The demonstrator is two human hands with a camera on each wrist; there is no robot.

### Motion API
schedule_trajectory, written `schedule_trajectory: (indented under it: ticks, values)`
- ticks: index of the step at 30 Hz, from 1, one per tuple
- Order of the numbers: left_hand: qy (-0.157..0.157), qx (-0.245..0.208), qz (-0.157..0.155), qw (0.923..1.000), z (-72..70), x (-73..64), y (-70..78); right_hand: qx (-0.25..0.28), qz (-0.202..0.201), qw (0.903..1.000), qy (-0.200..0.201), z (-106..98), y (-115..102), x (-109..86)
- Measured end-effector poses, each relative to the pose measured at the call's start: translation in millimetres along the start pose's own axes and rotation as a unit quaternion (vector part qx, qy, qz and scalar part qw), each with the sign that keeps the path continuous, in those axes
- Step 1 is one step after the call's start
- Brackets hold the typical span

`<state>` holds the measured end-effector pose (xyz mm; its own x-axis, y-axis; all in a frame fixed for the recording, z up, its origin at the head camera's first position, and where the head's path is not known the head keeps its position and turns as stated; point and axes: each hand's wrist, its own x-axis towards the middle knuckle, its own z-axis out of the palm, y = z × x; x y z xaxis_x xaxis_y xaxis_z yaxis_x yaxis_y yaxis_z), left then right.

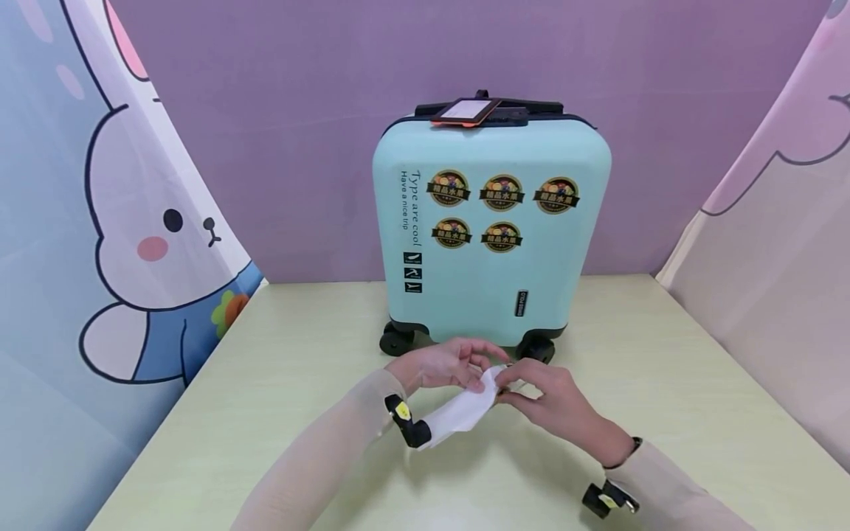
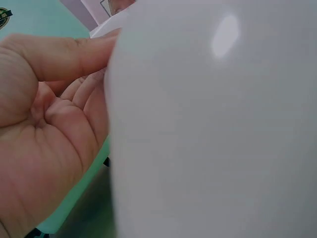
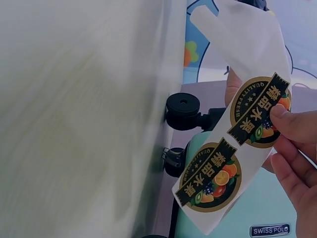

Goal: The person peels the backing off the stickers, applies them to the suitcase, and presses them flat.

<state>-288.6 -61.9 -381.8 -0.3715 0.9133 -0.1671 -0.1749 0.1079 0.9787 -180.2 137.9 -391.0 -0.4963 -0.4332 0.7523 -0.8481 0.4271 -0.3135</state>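
A white sticker strip [image 1: 463, 410] stretches between both hands above the table, in front of a mint-green suitcase [image 1: 465, 310]. My left hand [image 1: 438, 366] pinches it between thumb and fingers; in the left wrist view the strip's blank backing [image 2: 208, 134] fills most of the picture beside that thumb. My right hand [image 1: 561, 398] grips the strip's other part. In the right wrist view its thumb lies on a round black-and-gold fruit sticker [image 3: 252, 109], and a second fruit sticker [image 3: 210, 176] sits toward the strip's free end.
The suitcase stands upright on black wheels [image 1: 397, 339] at the back of the pale table [image 1: 319, 332]. Several matching stickers [image 1: 502, 193] are on its front in two rows. A tag [image 1: 467, 110] lies by its top handle. A purple cloth [image 1: 299, 147] hangs behind.
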Motion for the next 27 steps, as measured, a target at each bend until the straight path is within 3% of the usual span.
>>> schedule_trajectory:
  ticks: [7, 12, 20, 27]
  values:
    - [-0.016, 0.003, 0.006, 0.9998, -0.7, 0.4, -1.9, 0.014, -0.005, 0.9999, 0.007, 0.6, -2.1, 0.9]
    - [-0.019, -0.002, 0.012, 0.9997, -0.2, 0.3, -1.6, 0.012, 0.014, 0.9998, -0.001, 0.2, -2.4, 0.0]
    - [-0.021, -0.012, 0.038, 0.999, -2.0, -1.4, -2.2, -0.019, 0.038, 0.999, 0.017, 1.8, -2.1, -2.0]
    - [-0.034, -0.007, 0.05, 0.9981, -3.1, -1.7, -3.3, -0.004, 0.055, 0.9984, 0.013, 2.9, -3.9, -0.4]
